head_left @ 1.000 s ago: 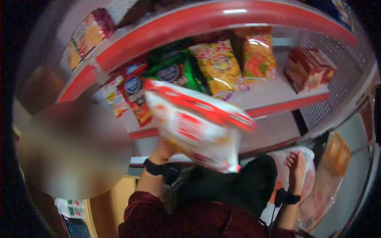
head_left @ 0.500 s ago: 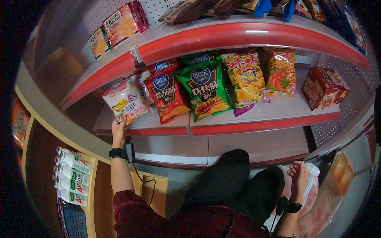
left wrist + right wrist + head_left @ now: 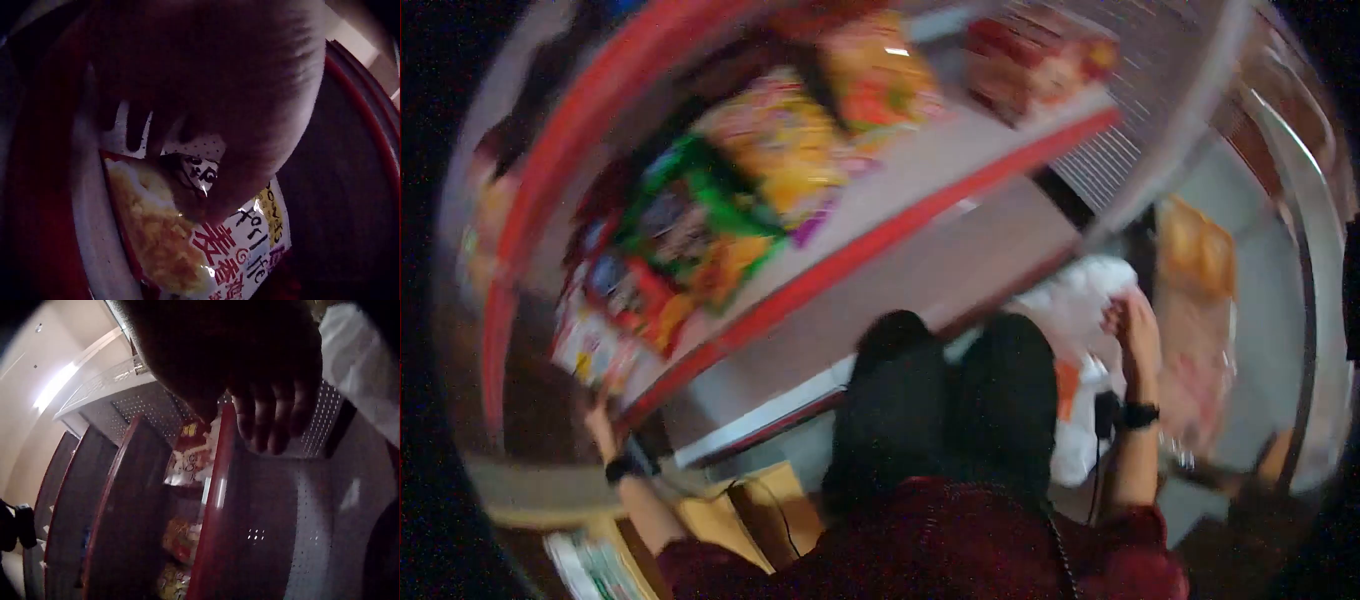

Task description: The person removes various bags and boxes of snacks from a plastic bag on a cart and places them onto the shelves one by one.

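At the left end of the shelf row in the head view stands a white snack bag (image 3: 590, 345), blurred, beside a red chip bag (image 3: 635, 300) and a green one (image 3: 690, 230). My left hand (image 3: 603, 425) is just below the white bag. In the left wrist view this hand (image 3: 206, 81) has its thumb over the printed bag (image 3: 169, 237) and its fingers apart from the thumb; exact contact is unclear. My right hand (image 3: 1135, 335) hangs with loosely bent fingers by a white plastic bag (image 3: 1080, 290); the right wrist view shows the hand (image 3: 237, 356) holding nothing.
Yellow (image 3: 775, 140) and orange (image 3: 880, 75) snack bags and a red-brown box (image 3: 1040, 65) stand farther right on the shelf, behind its red edge (image 3: 940, 205). White bottles (image 3: 590, 565) are at lower left. Clear packaging (image 3: 1195, 350) lies at the right.
The white bag went from in front of me to the shelf's left end, and my left hand's fingers have loosened from its lower edge. The head view has tilted and swung right.
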`<action>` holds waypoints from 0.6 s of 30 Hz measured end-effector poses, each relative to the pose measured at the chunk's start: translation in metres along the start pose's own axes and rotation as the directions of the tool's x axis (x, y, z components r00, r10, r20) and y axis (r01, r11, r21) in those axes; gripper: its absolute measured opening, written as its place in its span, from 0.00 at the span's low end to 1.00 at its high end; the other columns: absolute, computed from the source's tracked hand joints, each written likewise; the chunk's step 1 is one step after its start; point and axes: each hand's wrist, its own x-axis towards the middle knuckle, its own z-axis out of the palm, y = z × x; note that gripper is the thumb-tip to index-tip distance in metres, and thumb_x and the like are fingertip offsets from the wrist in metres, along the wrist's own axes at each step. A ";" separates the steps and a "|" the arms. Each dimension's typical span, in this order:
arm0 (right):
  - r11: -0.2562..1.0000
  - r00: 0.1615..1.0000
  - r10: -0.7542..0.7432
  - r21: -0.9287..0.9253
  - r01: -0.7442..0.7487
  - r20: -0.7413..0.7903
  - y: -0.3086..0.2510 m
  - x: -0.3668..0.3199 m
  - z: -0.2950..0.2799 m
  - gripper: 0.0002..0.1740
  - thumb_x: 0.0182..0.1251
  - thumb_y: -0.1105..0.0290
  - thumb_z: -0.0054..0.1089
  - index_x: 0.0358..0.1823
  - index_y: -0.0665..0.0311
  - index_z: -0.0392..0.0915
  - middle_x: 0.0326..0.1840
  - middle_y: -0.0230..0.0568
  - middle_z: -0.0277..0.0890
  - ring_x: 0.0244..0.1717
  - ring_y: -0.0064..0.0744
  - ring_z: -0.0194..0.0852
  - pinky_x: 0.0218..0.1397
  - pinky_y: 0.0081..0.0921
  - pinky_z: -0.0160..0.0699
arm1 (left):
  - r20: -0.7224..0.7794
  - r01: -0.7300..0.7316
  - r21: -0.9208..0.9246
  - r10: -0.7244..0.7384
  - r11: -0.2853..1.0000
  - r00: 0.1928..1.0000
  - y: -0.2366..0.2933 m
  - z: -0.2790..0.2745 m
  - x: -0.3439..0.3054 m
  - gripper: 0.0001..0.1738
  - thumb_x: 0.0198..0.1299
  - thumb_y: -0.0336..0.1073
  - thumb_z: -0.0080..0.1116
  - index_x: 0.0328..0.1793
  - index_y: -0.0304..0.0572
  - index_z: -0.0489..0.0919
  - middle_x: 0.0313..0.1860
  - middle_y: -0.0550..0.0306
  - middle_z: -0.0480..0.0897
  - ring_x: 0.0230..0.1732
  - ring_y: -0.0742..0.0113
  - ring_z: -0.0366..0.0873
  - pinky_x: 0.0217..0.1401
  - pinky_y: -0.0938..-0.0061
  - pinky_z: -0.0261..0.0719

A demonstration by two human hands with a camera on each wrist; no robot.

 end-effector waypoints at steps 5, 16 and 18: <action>0.969 0.983 0.040 -0.232 -0.082 -0.180 0.048 0.003 -0.033 0.15 0.64 0.64 0.48 0.32 0.69 0.77 0.25 0.36 0.76 0.23 0.23 0.74 0.25 0.18 0.70 | -0.379 -0.452 0.571 0.708 0.686 0.596 0.048 0.051 -0.009 0.24 0.51 0.35 0.60 0.54 0.33 0.71 0.52 0.44 0.74 0.53 0.53 0.71 0.59 0.65 0.64; 0.645 0.795 0.490 -0.762 -0.056 0.356 0.143 -0.066 -0.024 0.15 0.54 0.68 0.51 0.42 0.68 0.75 0.40 0.45 0.76 0.44 0.37 0.73 0.47 0.28 0.70 | 0.639 -0.822 -0.384 0.764 0.420 0.092 0.212 0.323 -0.210 0.20 0.46 0.32 0.58 0.49 0.40 0.73 0.54 0.47 0.70 0.57 0.49 0.65 0.61 0.59 0.59; 0.758 0.827 0.404 -0.650 -0.062 0.391 0.106 -0.069 0.001 0.22 0.54 0.73 0.50 0.53 0.66 0.68 0.50 0.46 0.72 0.53 0.37 0.68 0.54 0.30 0.65 | 0.658 -0.620 -0.668 0.715 0.411 -0.235 0.257 0.358 -0.254 0.27 0.43 0.38 0.63 0.53 0.42 0.72 0.58 0.46 0.67 0.59 0.47 0.63 0.62 0.58 0.58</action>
